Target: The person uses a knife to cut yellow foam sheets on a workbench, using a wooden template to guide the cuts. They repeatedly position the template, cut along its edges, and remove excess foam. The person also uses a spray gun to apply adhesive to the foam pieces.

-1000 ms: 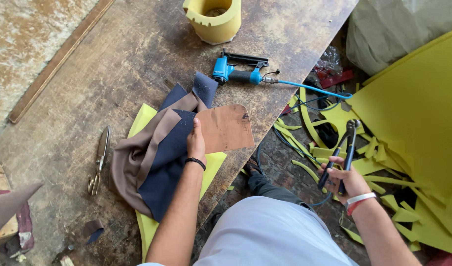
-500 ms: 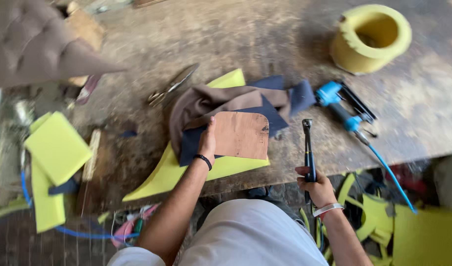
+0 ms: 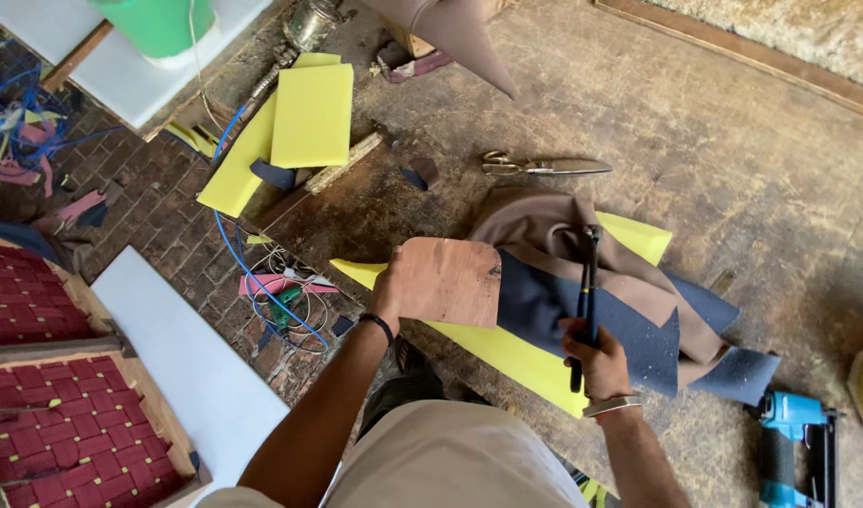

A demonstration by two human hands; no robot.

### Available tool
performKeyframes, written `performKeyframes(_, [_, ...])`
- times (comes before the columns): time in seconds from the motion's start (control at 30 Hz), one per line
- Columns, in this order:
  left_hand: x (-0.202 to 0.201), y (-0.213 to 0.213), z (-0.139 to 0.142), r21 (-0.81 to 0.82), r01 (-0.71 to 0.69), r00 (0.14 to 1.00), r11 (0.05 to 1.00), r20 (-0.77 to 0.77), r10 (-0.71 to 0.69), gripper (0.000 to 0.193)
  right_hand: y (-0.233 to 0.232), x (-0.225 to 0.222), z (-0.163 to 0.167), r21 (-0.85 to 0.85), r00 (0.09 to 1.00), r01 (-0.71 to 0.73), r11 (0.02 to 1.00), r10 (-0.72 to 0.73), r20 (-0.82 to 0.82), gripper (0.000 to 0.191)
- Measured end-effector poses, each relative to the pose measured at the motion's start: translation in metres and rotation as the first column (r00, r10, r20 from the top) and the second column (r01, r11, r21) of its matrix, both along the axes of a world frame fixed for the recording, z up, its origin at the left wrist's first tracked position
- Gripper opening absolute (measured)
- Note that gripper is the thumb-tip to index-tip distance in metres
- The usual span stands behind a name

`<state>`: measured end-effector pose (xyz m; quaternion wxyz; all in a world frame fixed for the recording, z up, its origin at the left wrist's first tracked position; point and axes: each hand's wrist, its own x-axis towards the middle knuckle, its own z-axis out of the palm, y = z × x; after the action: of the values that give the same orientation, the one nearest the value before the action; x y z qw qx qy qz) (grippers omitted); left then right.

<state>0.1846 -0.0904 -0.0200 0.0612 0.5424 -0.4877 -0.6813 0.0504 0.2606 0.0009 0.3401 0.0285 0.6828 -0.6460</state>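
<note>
Right hand (image 3: 603,362) has brought its gripped hammer (image 3: 587,292) over the fabric; left hand (image 3: 386,293) still grips the board (image 3: 446,280).

Daylight, even & fairly bright, no single lamp evident. Shadows soft: short dark one under the brown cloth (image 3: 544,226) and by the yellow foam sheet (image 3: 507,353) at the bench edge (image 3: 356,216). No hard glare; white board (image 3: 187,348) near washed out, scissors (image 3: 535,166) show a faint sheen. Pic mostly sharp in the centre; right hand (image 3: 601,362) w/ hammer (image 3: 587,292) slightly motion-blurred. Wide-angle lens: bench lines bow twd the edges, corners stretched. Top-left corner softer, green bucket (image 3: 163,23) cropped & a bit overexposed around it. Colours saturated, grain low.
</note>
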Motion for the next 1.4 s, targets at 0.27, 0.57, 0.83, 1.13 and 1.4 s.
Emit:
performKeyframes(0.27, [-0.01, -0.052, -0.028, 0.102, -0.12, 0.971, 0.988, -0.195, 0.138, 0.085, -0.067, -0.023, -0.012, -0.038, 0.994, 0.007, 0.999, -0.003, 0.11, 0.03])
performKeyframes(0.57, [-0.101, -0.234, -0.027, -0.041, -0.61, 0.766, 0.791, -0.286, 0.576, 0.061, -0.11, -0.106, -0.042, 0.164, 0.984, 0.17, 0.972, -0.177, 0.033, 0.023])
performKeyframes(0.83, [-0.13, -0.356, -0.036, 0.277, -0.722, 0.504, 0.634, -0.418, 0.756, 0.044, -0.201, -0.258, -0.059, 0.163, 0.976, 0.215, 0.963, -0.208, -0.057, 0.019])
performKeyframes(1.13, [-0.116, -0.344, -0.045, -0.264, -0.565, 0.79, 0.782, 0.101, 0.605, 0.047, -0.25, -0.39, -0.039, 0.641, 0.893, 0.097, 0.762, 0.219, -0.394, 0.024])
performKeyframes(1.4, [-0.131, -0.349, -0.027, -0.047, -0.762, 0.633, 0.646, -0.269, 0.726, 0.048, -0.215, -0.355, -0.044, 0.752, 0.646, 0.217, 0.623, 0.486, -0.589, 0.044])
